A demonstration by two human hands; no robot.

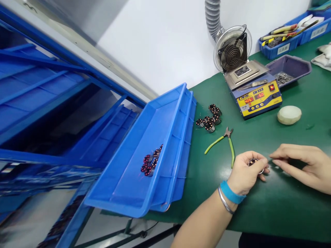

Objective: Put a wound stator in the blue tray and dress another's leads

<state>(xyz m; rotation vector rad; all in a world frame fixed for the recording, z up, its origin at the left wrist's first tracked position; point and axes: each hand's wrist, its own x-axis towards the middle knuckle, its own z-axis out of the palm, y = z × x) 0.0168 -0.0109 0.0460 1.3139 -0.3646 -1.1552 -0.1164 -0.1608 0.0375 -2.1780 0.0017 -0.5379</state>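
Well inside the green mat's point(279, 206) front edge, left hand point(244, 172) holds a stator point(252, 162).

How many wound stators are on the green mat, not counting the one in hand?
6 stators, all in one cluster beside the pliers on the mat; any behind others could be hidden.

White wall point(160, 41) behind green-matted workbench point(297, 213), ribbed fume duct point(212, 17) dropping toward it; blue steel shelf rack point(38, 89) left of bench, grey floor point(26, 213) below, dark metal bench frame point(124, 236) w/ it.
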